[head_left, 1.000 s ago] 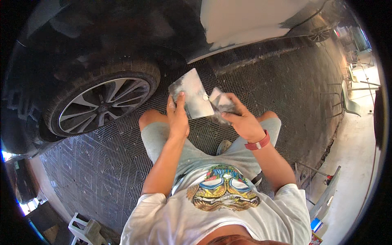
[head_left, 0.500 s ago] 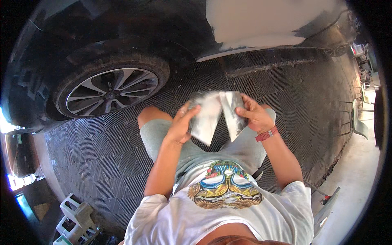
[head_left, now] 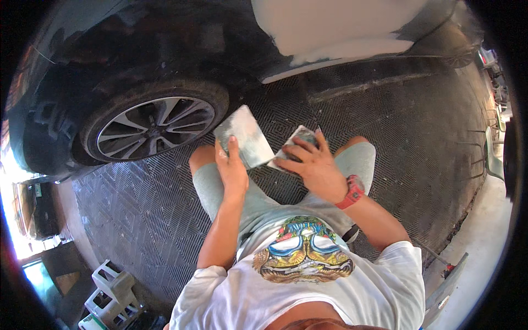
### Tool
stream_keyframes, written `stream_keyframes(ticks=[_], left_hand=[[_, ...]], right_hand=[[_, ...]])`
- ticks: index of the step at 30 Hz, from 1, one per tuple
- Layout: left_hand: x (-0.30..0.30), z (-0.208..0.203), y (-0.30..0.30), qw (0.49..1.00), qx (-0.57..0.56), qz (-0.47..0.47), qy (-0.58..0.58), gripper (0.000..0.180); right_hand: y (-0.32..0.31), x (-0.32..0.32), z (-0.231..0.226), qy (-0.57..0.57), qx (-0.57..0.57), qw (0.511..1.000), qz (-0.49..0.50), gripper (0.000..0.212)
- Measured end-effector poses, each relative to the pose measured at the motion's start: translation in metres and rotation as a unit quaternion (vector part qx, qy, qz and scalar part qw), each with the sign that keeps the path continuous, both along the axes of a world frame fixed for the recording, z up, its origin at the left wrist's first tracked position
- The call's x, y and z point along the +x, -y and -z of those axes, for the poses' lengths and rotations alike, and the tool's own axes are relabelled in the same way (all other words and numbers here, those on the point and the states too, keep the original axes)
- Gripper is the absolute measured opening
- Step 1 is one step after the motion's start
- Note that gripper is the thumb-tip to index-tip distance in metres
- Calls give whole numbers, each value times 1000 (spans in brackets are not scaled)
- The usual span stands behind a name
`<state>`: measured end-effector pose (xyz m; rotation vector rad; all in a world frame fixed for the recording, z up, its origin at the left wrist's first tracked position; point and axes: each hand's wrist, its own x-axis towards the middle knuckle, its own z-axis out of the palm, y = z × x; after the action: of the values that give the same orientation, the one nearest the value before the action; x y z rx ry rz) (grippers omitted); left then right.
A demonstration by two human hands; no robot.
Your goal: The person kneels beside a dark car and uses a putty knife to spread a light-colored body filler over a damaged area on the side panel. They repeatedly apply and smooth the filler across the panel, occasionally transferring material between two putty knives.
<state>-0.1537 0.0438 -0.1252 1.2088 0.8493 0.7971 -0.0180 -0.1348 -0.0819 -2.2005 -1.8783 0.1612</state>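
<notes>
My left hand is closed on a flat putty spreader, a rectangular plate smeared white and grey, with the thumb across its face. My right hand grips a second, smaller-looking putty spreader, dark with a pale edge. Its fingers lie over that plate and hide part of it. The two plates come close together at their lower corners, above the gap between my knees; whether they touch I cannot tell. A red watch is on my right wrist.
A dark car fills the far side, its wheel just beyond my left knee. A beige patch covers part of its panel. Ribbed matting lies underfoot. A grey plastic step stool stands at lower left, a chair at right.
The left spreader has swung up and left, showing its broad face. My right hand has turned over, its back now facing up, and its spreader has moved slightly left.
</notes>
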Motion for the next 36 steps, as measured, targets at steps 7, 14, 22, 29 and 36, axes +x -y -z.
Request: stream_keyframes(ticks=[7, 14, 22, 29, 36], left_hand=[[24, -20, 3, 973, -188, 35, 126, 55], [13, -34, 4, 983, 125, 125, -58, 35], [16, -48, -13, 955, 271, 40, -112, 50], [-11, -116, -122, 964, 24, 8, 266, 62], [10, -139, -153, 959, 69, 21, 274, 53]], right_hand=[[-7, -14, -34, -133, 100, 986, 21, 59], [3, 52, 0, 34, 103, 986, 130, 64], [9, -6, -4, -18, 72, 995, 67, 72], [47, 2, 18, -364, 203, 886, 205, 71], [68, 12, 71, -606, 343, 640, 325, 69]])
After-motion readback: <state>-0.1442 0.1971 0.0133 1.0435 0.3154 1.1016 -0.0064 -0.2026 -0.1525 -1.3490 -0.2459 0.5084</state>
